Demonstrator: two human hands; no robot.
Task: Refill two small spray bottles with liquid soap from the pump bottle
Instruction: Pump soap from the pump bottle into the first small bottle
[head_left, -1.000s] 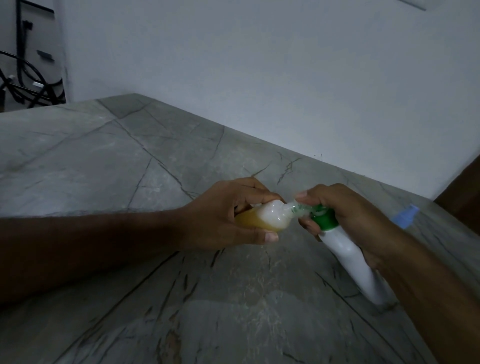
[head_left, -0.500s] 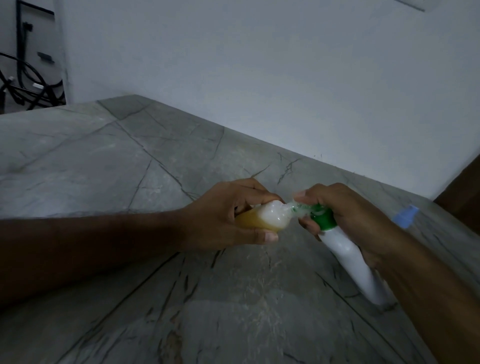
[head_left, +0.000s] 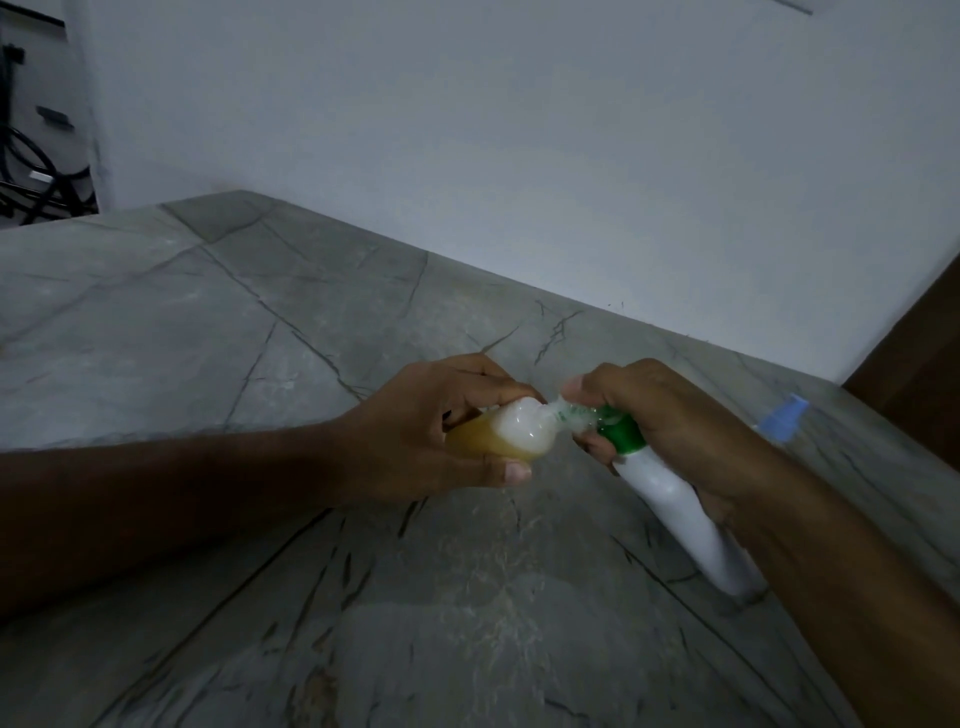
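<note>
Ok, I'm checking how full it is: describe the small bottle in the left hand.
The small bottle looks like clear plastic, lying nearly sideways above the stone counter. Amber liquid fills the end inside the left hand; white foam fills the neck end. The pump bottle, gripped by the right hand, meets its mouth.

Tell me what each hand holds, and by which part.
Left hand grips the small bottle around its body. Right hand grips the white pump bottle at its green collar and upper body.
</note>
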